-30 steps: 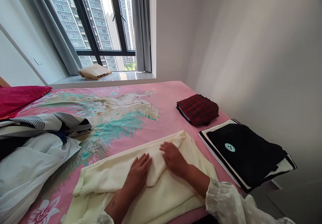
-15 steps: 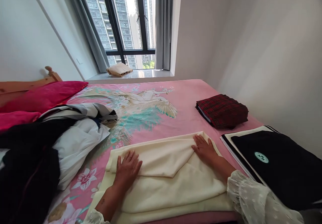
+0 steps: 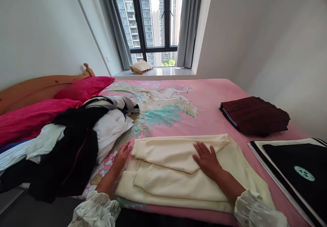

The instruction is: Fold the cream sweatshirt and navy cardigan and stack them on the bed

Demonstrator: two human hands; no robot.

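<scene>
bed: big bed with a pink floral-and-bird printed sheet (image 3: 204, 97), takes up most of the view, wooden headboard (image 3: 38, 87) off to the left

laundry heap: jumbled pile of black, white and striped clothes (image 3: 76, 142) on the left half, just beside the piece being worked on

cream piece: pale cream folded garment of soft knit fabric (image 3: 178, 172), lying flat at the near edge of the bed, already doubled into a long rectangle with a flap across the top

done stack: black folded garment with a round green logo (image 3: 293, 165) far right, dark red plaid folded garment (image 3: 255, 114) behind it

left hand: left hand (image 3: 122, 156) flat and loose, gripping nothing, fingers at the cream piece's left edge

right hand: right hand (image 3: 208, 157) palm down, spread on the top flap, pressing not pinching

step: looks like smoothing mid-fold to me; next probably needs both hands to pinch an end and bring it across

room: free pink sheet beyond the cream piece and to its right; left is crowded by the heap, and the near edge drops off just under the wrists
</scene>
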